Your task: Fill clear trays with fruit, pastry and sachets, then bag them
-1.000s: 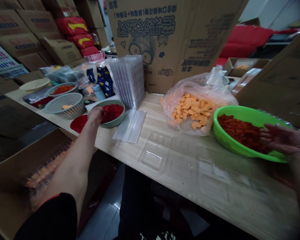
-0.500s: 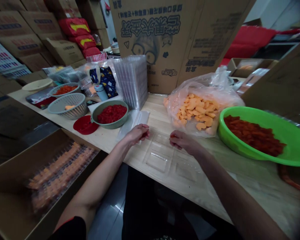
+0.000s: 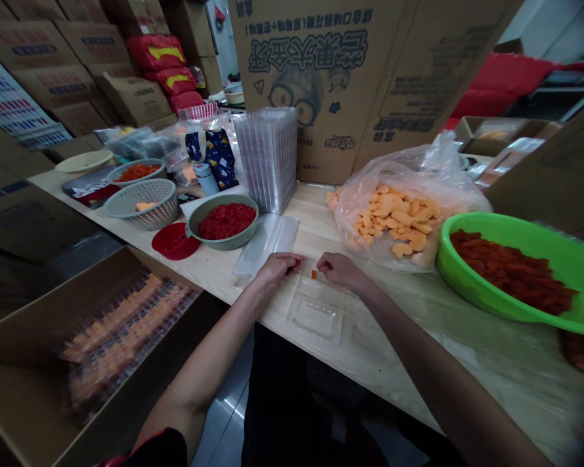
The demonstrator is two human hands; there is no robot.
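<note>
In the head view, both hands are now close together over the far end of the clear, shallow plastic tray point(image 3: 316, 314); a second ago the left was at the grey-green bowl and the right at the green one. The left hand point(image 3: 277, 267) pinches a small, glossy red piece point(image 3: 298, 262) at its fingertips. The right hand point(image 3: 339, 269) has curled fingers, and a small orange block point(image 3: 314, 274), unseen half a second ago, shows just beside their tips; whether they grip anything more I cannot tell.

The tray lies on the pale wood-grain table point(image 3: 394, 370), its near compartment bare and its far part half hidden by the hands.

To the left stand the round grey-green plastic bowl point(image 3: 228, 244) of red pieces, a round red lid-like dish point(image 3: 176, 243) and flat clear plastic sheets point(image 3: 267, 243). Behind rises a stack of clear plastic trays point(image 3: 270, 159). On the right, a clear plastic bag point(image 3: 448, 172) of pale orange pieces sits near the bright green plastic bowl point(image 3: 581, 259), which holds dark orange-red pieces.
</note>
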